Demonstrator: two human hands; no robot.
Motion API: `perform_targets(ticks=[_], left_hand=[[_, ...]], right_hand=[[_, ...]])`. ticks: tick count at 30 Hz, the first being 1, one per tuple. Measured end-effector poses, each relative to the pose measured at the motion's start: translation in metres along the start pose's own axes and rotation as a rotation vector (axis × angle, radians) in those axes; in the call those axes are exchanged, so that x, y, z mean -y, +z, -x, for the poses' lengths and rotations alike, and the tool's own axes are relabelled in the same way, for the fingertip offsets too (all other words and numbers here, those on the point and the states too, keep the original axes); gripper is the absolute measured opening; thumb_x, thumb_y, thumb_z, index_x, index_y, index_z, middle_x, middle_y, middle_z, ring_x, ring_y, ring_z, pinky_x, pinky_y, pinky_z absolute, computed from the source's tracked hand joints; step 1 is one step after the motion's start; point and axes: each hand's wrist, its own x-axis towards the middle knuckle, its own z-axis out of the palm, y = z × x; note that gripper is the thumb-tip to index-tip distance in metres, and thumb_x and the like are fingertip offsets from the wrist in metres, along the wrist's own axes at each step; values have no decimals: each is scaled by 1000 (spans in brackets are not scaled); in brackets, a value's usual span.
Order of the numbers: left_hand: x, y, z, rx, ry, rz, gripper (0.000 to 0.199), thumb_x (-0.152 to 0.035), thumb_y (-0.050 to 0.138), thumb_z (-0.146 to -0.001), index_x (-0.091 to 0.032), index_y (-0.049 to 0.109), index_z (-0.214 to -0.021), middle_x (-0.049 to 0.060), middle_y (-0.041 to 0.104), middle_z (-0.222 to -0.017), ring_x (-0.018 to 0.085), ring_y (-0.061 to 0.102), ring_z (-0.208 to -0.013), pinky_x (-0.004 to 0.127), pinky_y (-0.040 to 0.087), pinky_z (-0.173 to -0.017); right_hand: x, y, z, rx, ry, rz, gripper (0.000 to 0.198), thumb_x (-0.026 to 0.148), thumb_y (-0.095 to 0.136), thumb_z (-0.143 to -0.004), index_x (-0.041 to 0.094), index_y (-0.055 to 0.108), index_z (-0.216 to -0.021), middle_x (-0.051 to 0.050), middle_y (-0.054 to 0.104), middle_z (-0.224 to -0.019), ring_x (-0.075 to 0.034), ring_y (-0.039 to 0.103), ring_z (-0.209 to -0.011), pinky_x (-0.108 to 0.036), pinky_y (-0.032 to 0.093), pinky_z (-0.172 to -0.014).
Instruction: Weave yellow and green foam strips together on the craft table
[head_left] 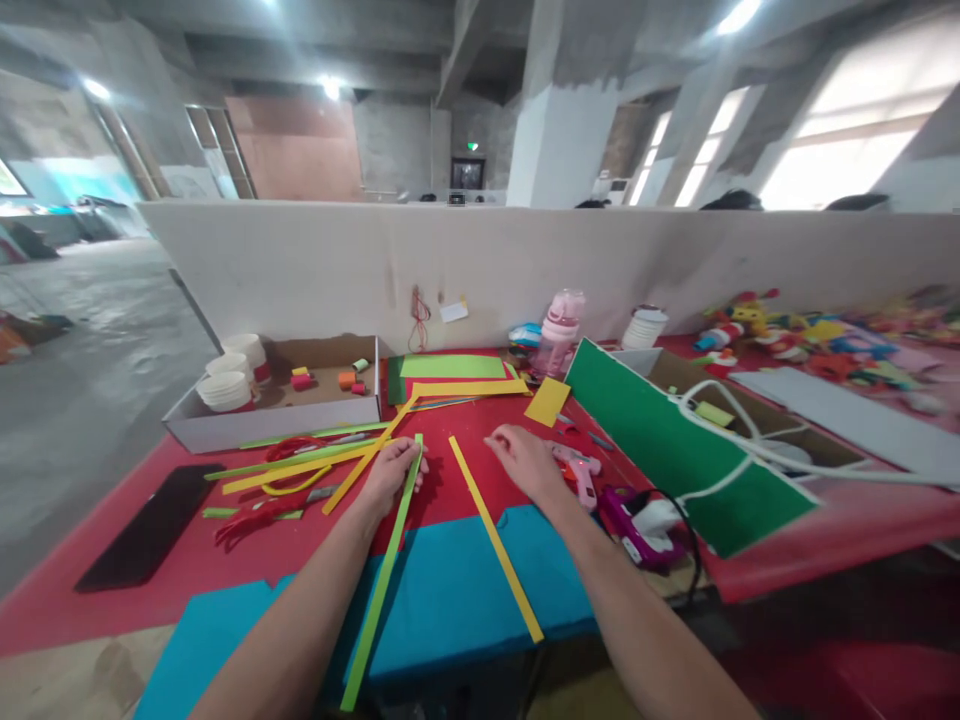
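My left hand [391,475] is closed on a light green paper strip [386,575], pinching it near its far end. The strip's near end hangs past the table's front edge. A yellow paper strip [495,540] lies between my hands, across the red cover and the blue sheet [450,575]. My right hand [523,462] is held to the right of that strip, apart from it, with fingers curled together. Whether anything small is between those fingertips I cannot make out. More yellow strips [360,480] and green strips lie beyond and left of my left hand.
A pink glue gun [576,465] and a purple device [637,530] lie right of my right hand. A box with a green side [675,440] stands there, a white cable over it. At left are a dark phone-like slab [146,530] and an open box [274,422].
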Motion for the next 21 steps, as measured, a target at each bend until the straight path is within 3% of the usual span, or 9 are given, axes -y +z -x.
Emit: perform_targets(ticks=[4,8,13,16,21], left_hand=[[0,1,0,39,-17,-41,30,-43,65,-75,-15,55,-80,0,61,-60,9,51,-42,20,40,-40],[4,-1,-3,41,-4,-64,30,-43,65,-75,-15,56,-80,1,61,-61,9,52,-43,21,42,-41],[6,-3,-3,50,-12,-51,30,-44,64,-76,-15,56,-82,1,61,-61,9,52,-43,21,43,-42],[6,-4,-3,49,-19,-53,31,-44,65,-75,-16,55,-80,1,61,-62,9,53,-44,21,43,-43],[6,-4,-2,52,-22,-61,31,-44,65,-75,-16,54,-80,1,62,-63,9,53,-44,20,42,-43]], right_hand=[[-40,-37,9,-66,106,140,23,33,43,-92,20,61,-85,-6,67,-87,-19,61,-78,-28,40,-71],[-62,-54,15,8,173,412,19,25,43,-90,17,59,-84,-11,67,-87,-21,61,-84,-28,40,-71],[-62,-55,22,180,167,693,20,23,44,-89,14,59,-100,-16,66,-96,-26,61,-92,-34,39,-78],[-66,-51,19,206,193,750,26,23,45,-89,14,58,-110,-17,63,-106,-28,60,-98,-40,37,-85],[-79,-44,8,266,215,757,25,25,52,-84,13,64,-103,-20,62,-112,-32,55,-109,-45,32,-93]])
